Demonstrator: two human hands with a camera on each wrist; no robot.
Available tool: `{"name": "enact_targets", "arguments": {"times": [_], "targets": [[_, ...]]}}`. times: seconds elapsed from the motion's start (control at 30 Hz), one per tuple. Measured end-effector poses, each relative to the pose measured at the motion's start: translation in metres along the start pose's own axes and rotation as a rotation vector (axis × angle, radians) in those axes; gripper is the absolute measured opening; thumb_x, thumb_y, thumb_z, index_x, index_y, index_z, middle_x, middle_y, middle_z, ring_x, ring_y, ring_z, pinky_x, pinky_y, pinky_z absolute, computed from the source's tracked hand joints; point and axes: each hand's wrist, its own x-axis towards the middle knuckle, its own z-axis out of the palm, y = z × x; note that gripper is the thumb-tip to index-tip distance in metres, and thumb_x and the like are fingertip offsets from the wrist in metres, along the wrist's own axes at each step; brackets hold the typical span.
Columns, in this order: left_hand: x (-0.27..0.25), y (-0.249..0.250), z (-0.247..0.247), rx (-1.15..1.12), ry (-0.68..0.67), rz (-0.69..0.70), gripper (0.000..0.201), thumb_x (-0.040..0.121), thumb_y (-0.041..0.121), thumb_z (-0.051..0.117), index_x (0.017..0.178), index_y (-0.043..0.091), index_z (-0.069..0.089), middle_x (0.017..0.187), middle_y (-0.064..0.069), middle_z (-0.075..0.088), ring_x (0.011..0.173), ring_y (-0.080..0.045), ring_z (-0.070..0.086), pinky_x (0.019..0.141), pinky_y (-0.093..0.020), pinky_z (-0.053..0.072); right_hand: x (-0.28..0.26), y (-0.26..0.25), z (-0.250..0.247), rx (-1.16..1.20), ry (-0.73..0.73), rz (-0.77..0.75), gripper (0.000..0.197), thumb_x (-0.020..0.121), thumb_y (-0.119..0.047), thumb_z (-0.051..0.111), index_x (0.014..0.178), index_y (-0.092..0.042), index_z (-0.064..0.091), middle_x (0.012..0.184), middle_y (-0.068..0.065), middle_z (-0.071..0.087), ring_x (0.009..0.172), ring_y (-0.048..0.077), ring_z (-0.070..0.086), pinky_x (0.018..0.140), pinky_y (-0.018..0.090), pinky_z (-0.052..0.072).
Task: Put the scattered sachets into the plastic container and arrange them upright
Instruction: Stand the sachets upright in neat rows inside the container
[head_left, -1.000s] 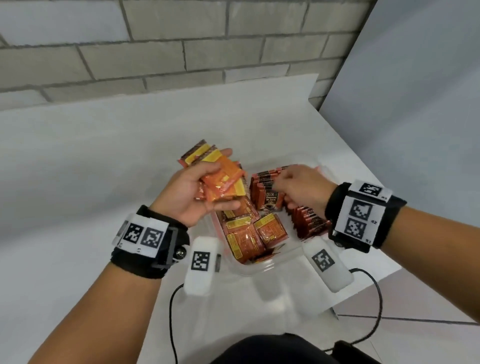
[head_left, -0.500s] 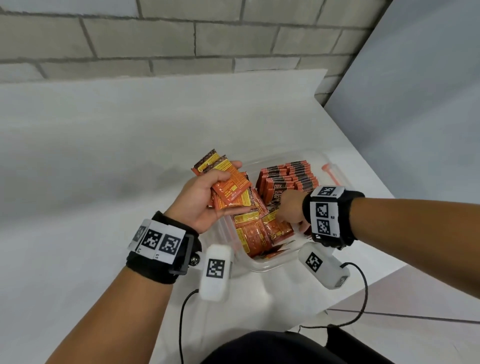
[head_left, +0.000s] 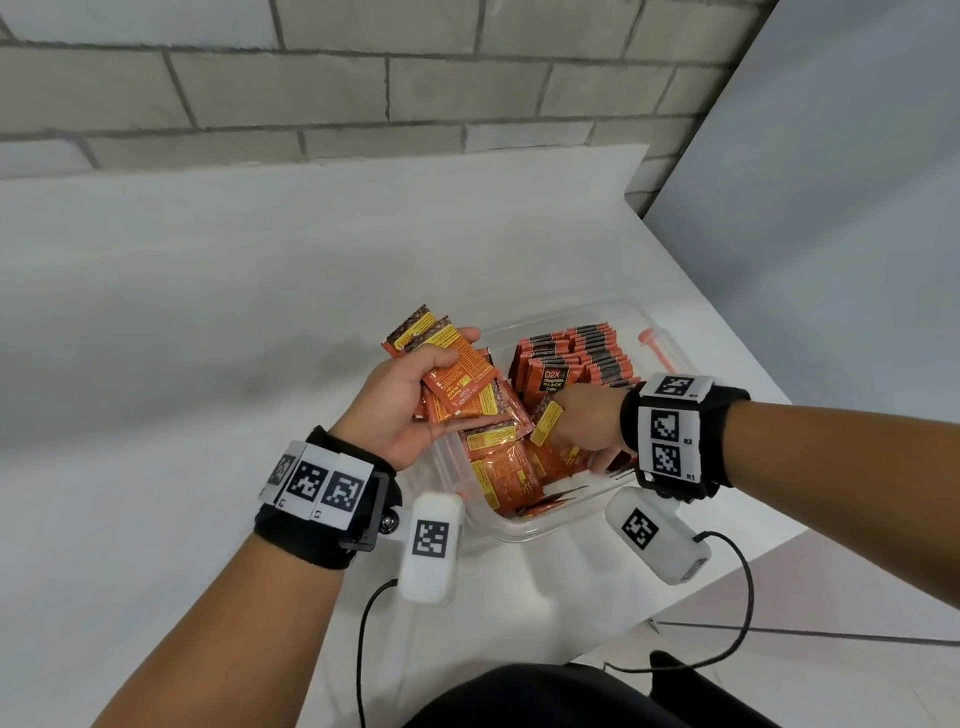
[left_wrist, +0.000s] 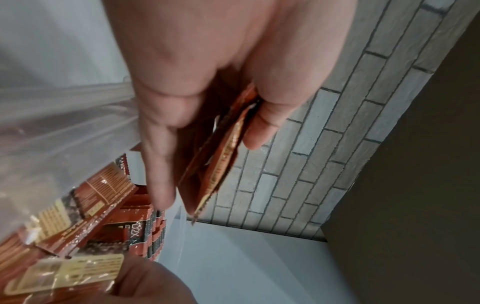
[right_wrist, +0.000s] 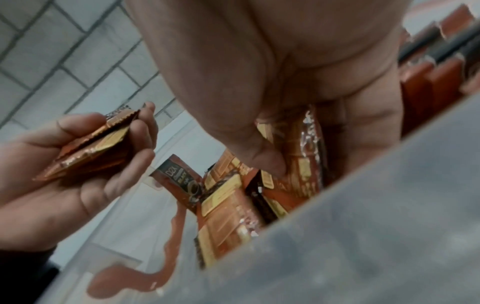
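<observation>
- The left hand (head_left: 410, 410) is held palm up at the left rim of the container, its thumb and curled fingers (left_wrist: 262, 123) gripping a fanned bunch of sachets (head_left: 457, 384); at least three edges can be made out, the full number cannot be told
- The right hand (head_left: 582, 426) is lowered inside the container, its fingers curled down among the loose sachets (head_left: 509, 467); one yellow-labelled sachet (head_left: 548, 423) is seen pinched against it, though how firmly cannot be told
- The loose sachets are piled flat and crooked in the near half of the plastic container (head_left: 524, 530); they are too jumbled to be counted
- Rows of upright sachets (head_left: 587, 358) are packed in the far half, just beyond the right hand
- An orange clip (head_left: 652, 338) is seen at the container's far right rim
- The container is set at the near right corner of a white table (head_left: 208, 312)
- A grey brick wall (head_left: 363, 88) is seen behind the table and a plain pale wall to the right
</observation>
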Motion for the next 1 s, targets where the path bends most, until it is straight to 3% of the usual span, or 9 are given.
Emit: {"name": "enact_targets", "arguments": {"times": [0.03,0.13,0.27,0.37,0.5,0.63,0.73,0.8,1.0], "targets": [[0.0,0.0,0.0,-0.001,0.003,-0.001,0.03,0.095,0.01,0.046,0.12,0.011,0.064,0.112,-0.014,0.067,0.107,-0.03,0.066,0.076,-0.053,0.057,-0.001,0.004,-0.003,-0.074,0.058,-0.055,0.032,0.095,-0.014,0.053,0.125,-0.004,0.055,0.121,0.009,0.062,0.107,0.021,0.06,0.094,0.023,0.047],[0.0,0.0,0.001,0.003,0.003,0.003,0.03,0.095,0.01,0.046,0.118,0.011,0.064,0.111,-0.013,0.068,0.106,-0.029,0.066,0.075,-0.052,0.058,-0.009,-0.001,-0.014,-0.086,0.194,-0.202,0.032,0.093,-0.023,0.053,0.118,-0.003,0.06,0.092,0.007,0.065,0.075,0.019,0.064,0.056,0.022,0.051],[0.0,-0.001,0.001,0.001,0.005,0.007,0.029,0.095,0.01,0.045,0.118,0.011,0.064,0.108,-0.013,0.069,0.104,-0.028,0.068,0.074,-0.051,0.058,-0.013,-0.001,-0.021,-0.166,0.258,-0.227,0.03,0.099,-0.02,0.042,0.112,0.002,0.057,0.094,0.01,0.061,0.081,0.023,0.06,0.047,0.014,0.042],[-0.001,-0.001,0.0,0.003,0.008,0.007,0.029,0.096,0.01,0.045,0.117,0.011,0.064,0.109,-0.014,0.069,0.103,-0.028,0.068,0.075,-0.051,0.058,-0.009,0.002,-0.02,-0.131,0.311,-0.243,0.021,0.098,-0.017,0.043,0.106,-0.004,0.057,0.078,0.002,0.054,0.078,0.02,0.054,0.051,0.012,0.039],[-0.002,0.001,0.001,0.014,0.017,0.001,0.029,0.095,0.011,0.046,0.118,0.012,0.064,0.112,-0.015,0.068,0.104,-0.028,0.068,0.077,-0.053,0.057,-0.014,0.006,-0.02,-0.094,0.328,-0.195,0.042,0.095,-0.02,0.047,0.133,0.0,0.047,0.131,0.016,0.055,0.118,0.029,0.054,0.092,0.031,0.046],[-0.003,0.003,0.002,0.032,0.026,-0.015,0.03,0.095,0.012,0.046,0.119,0.012,0.063,0.119,-0.022,0.064,0.108,-0.04,0.063,0.079,-0.054,0.057,-0.025,0.012,-0.033,0.122,0.34,-0.256,0.046,0.09,-0.016,0.053,0.134,-0.005,0.045,0.129,0.011,0.053,0.112,0.024,0.052,0.091,0.033,0.044],[-0.007,0.004,0.006,0.033,0.004,-0.016,0.029,0.095,0.013,0.045,0.118,0.013,0.063,0.107,-0.022,0.068,0.094,-0.044,0.067,0.079,-0.055,0.055,-0.039,0.018,-0.044,0.496,0.312,-0.43,0.011,0.084,-0.005,0.053,0.093,-0.011,0.057,0.089,0.009,0.054,0.079,0.019,0.049,0.068,0.031,0.042],[-0.01,0.004,0.011,0.045,-0.009,-0.001,0.029,0.096,0.013,0.045,0.118,0.012,0.063,0.098,-0.02,0.069,0.083,-0.04,0.069,0.076,-0.054,0.056,-0.046,0.019,-0.047,0.762,0.253,-0.535,0.011,0.084,-0.003,0.049,0.084,-0.014,0.052,0.079,0.007,0.053,0.069,0.017,0.048,0.059,0.028,0.039],[-0.016,0.0,0.036,0.074,-0.057,0.008,0.043,0.086,0.031,0.056,0.122,0.009,0.059,0.111,-0.021,0.068,0.093,-0.034,0.069,0.072,-0.048,0.059,-0.052,-0.003,-0.027,0.852,0.166,-0.734,0.016,0.094,-0.003,0.047,0.106,-0.01,0.055,0.084,0.006,0.063,0.062,0.016,0.054,0.052,0.026,0.041]]}}
